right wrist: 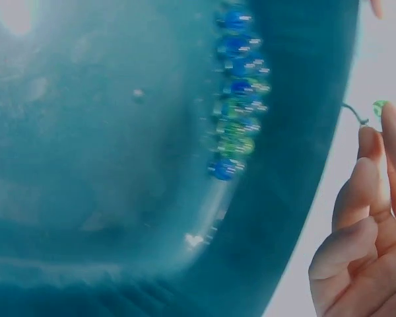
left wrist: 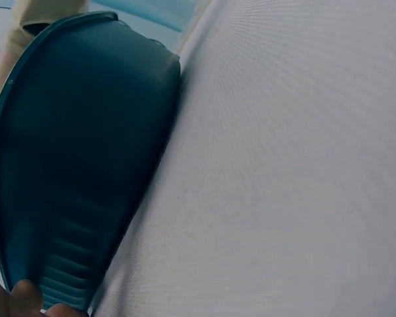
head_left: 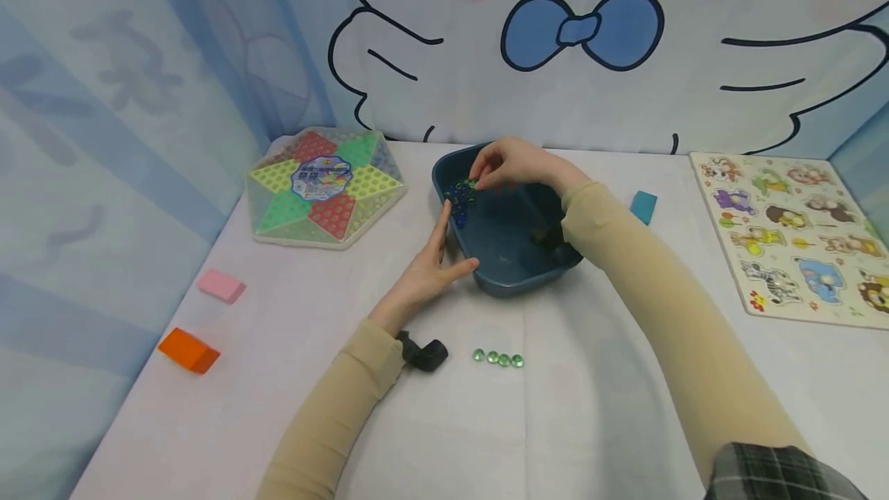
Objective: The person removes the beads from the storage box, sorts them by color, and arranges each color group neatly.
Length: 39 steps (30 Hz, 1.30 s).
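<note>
A dark blue-green plastic basin (head_left: 510,245) stands on the white table. Blue and green glass marbles (right wrist: 237,99) lie in a line along its inner left side. My left hand (head_left: 422,275) holds the basin's left rim, thumb toward the near side; some of its fingertips (left wrist: 26,296) show against the outer wall in the left wrist view. Reaching in from the right, my right hand (head_left: 512,162) is over the marbles. Between its thumb and fingertips a green marble (right wrist: 379,107) is pinched, as the right wrist view shows. Several green marbles (head_left: 505,359) sit in a row on the table.
At the left lie a hexagonal Chinese checkers board (head_left: 278,176), a pink block (head_left: 221,285) and an orange block (head_left: 189,350). A teal block (head_left: 643,207) is right of the basin. An animal puzzle board (head_left: 792,238) lies far right, with a printed curtain (head_left: 444,99) behind.
</note>
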### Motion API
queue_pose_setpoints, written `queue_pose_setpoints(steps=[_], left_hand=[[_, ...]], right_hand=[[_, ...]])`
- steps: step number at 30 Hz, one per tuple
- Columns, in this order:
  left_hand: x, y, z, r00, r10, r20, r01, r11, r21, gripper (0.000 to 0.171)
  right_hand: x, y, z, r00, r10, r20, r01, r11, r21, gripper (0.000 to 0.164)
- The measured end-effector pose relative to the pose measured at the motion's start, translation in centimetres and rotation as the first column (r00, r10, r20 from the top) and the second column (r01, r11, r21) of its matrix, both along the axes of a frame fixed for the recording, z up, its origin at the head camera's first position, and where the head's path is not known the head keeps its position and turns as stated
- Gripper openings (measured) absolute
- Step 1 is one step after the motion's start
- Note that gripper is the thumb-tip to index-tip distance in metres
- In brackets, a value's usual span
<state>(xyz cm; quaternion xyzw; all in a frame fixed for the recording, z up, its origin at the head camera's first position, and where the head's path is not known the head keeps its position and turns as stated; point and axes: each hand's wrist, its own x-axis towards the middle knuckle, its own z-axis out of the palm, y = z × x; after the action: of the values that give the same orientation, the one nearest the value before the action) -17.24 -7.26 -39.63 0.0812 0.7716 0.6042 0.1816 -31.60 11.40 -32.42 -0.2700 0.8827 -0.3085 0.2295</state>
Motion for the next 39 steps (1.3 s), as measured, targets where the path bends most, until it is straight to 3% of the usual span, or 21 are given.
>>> queue_pose_setpoints(steps=[6,13,18,27,35,39], left_hand=[[0.8,0.2,1.8,1.0,-0.015,0.006,0.015,1.0,-0.006,0.093],[1.0,0.3,1.9,1.0,-0.004,0.005,0.004,1.0,0.002,0.093],[1.0,0.3,1.8,1.0,-0.005,-0.005,0.005,1.0,0.0,0.093],[0.9,0.4,1.8,1.0,0.007,0.0,-0.007,1.0,-0.009,0.094],[0.9,0.4,1.8,1.0,0.01,0.011,-0.009,1.0,-0.016,0.094],[0.9,0.5,1.7,1.0,0.008,0.008,-0.007,1.0,-0.017,0.094]], right_hand=[[1.5,1.3,2.5,1.0,-0.017,0.005,0.017,0.998,-0.067,0.024],[4.5,3.1,4.5,0.999,0.037,0.027,-0.033,0.987,-0.16,0.024],[7.1,4.2,4.8,0.986,0.14,0.093,-0.116,0.968,-0.224,0.023],[11.4,6.1,3.8,0.933,0.311,0.181,-0.244,0.917,-0.317,0.017],[15.0,7.3,1.1,0.903,0.395,0.166,-0.336,0.894,-0.297,0.013],[16.3,7.4,-0.6,0.903,0.403,0.15,-0.357,0.897,-0.262,0.011]])
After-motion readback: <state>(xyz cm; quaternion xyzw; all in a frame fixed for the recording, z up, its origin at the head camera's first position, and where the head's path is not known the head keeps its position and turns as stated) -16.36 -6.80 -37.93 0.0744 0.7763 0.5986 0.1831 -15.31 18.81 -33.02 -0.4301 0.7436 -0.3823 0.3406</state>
